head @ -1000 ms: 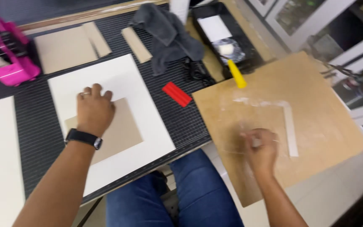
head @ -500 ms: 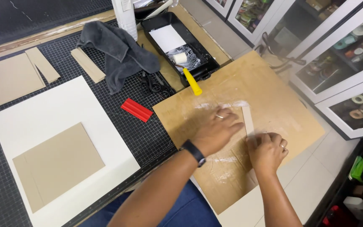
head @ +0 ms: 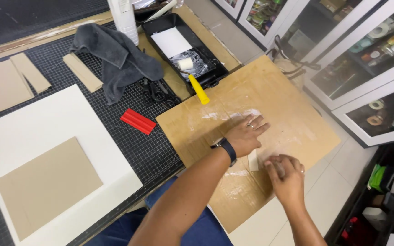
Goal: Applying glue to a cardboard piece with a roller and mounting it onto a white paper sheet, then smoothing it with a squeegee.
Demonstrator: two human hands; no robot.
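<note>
While both hands work on the glue-smeared board, these are the points that matter:

Left fingers: the left hand [head: 247,135] lies flat, palm down, fingers stretched out and slightly spread towards the far right; it grips nothing and presses on the pale strip [head: 253,160], most of which it hides.

Right fingers: the right hand [head: 287,172] is curled, fingertips bunched and bent down onto the near end of the same strip; whether it pinches the strip's edge or only rubs it, I cannot tell.

Strip: only a short pale piece shows, between the two hands, lying on the brown backing board [head: 270,91].

Board: it lies tilted over the table's near edge and partly hangs out above the person's lap, with white glue smears around the hands.

How to do it well (a judgement): keep the flat hand as the anchor so the strip cannot slide on wet glue, and let the curled fingers stroke outward from that anchor, so air and excess glue are pushed to the end. Press evenly, since the overhanging part of the board may flex.

Just beyond: a yellow-handled roller [head: 194,81] rests in a black tray [head: 158,27], its handle reaching over the board's far edge.

Farther off: a red block [head: 137,121], a grey cloth [head: 115,59] and a white sheet [head: 46,132] carrying a brown card [head: 46,184] lie on the gridded cutting mat [head: 153,152], well apart from the hands.
</note>
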